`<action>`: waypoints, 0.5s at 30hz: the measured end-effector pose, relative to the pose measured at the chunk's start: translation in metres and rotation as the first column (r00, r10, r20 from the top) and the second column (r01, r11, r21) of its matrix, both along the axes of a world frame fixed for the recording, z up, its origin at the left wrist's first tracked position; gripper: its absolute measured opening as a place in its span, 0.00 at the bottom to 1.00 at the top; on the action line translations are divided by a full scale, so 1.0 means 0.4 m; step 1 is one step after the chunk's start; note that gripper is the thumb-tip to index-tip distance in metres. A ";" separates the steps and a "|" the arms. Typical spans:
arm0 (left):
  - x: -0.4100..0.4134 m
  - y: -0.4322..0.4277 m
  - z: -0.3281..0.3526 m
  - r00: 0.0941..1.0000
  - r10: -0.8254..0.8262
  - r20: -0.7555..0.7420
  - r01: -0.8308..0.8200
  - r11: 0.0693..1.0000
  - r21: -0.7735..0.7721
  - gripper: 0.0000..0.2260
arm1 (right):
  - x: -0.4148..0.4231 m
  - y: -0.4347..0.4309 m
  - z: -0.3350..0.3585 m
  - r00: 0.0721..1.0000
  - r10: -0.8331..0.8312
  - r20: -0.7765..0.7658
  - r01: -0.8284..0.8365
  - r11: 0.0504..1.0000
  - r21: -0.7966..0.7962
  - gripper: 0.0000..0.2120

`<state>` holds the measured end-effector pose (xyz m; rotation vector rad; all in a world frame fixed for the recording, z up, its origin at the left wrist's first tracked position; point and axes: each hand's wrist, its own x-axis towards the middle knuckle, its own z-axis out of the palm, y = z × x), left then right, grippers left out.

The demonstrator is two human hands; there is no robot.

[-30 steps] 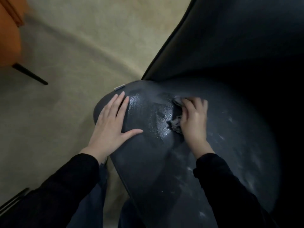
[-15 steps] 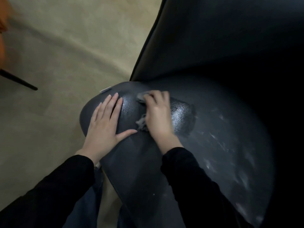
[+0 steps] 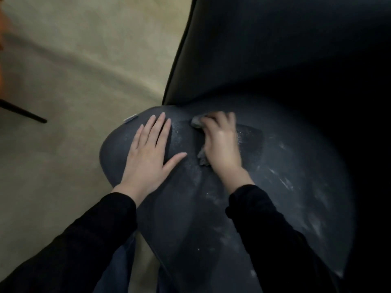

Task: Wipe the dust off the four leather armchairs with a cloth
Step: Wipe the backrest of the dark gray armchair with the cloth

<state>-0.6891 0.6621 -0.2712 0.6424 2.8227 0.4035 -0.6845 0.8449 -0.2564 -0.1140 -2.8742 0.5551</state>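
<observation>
A dark leather armchair [image 3: 296,187] fills the right and middle of the head view, its seat streaked with pale dust on the right side. My left hand [image 3: 148,157] lies flat with straight fingers on the seat's front left corner. Just to its right, my right hand [image 3: 222,144] grips a small grey cloth [image 3: 197,122] and presses it on the seat near the backrest. Bits of the cloth stick out above and below the fingers. A darker wiped patch surrounds that hand.
The chair's tall dark backrest [image 3: 264,49] rises behind the seat. Beige carpet [image 3: 84,70] covers the floor at left. A black chair leg [image 3: 23,112] and an orange edge [image 3: 1,39] belong to another chair at the far left.
My right hand slid the cloth leftward across the seat from a second ago and has since held near the backrest. The left hand stayed flat on the corner.
</observation>
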 end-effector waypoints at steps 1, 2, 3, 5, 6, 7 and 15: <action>-0.009 0.016 0.000 1.000 -0.011 -0.007 0.011 1.000 -0.007 0.36 | -0.001 -0.010 -0.010 1.000 0.012 0.025 -0.012 1.000 0.005 0.15; -0.016 0.030 -0.002 1.000 -0.021 -0.017 0.021 1.000 -0.009 0.36 | 0.002 -0.002 -0.018 0.999 -0.009 0.038 0.008 1.000 0.011 0.16; -0.022 0.043 -0.003 0.999 -0.034 -0.027 0.034 0.999 -0.005 0.35 | 0.012 0.019 -0.022 0.998 -0.051 0.034 0.051 0.999 0.016 0.16; -0.033 0.069 -0.004 0.996 -0.078 -0.049 0.079 0.997 0.004 0.34 | 0.052 0.079 -0.023 0.986 -0.169 0.006 0.169 0.985 0.026 0.15; -0.037 0.082 -0.005 0.993 -0.103 -0.060 0.103 0.995 0.005 0.34 | 0.081 0.111 -0.022 0.972 -0.234 -0.002 0.234 0.972 0.033 0.15; -0.039 0.095 -0.006 0.990 -0.120 -0.069 0.121 0.993 0.005 0.34 | 0.113 0.141 -0.022 0.955 -0.297 -0.008 0.297 0.954 0.037 0.14; -0.038 0.143 -0.041 0.986 -0.121 -0.117 0.112 0.991 -0.078 0.33 | 0.108 0.161 0.010 0.911 -0.403 -0.091 0.396 0.914 -0.088 0.13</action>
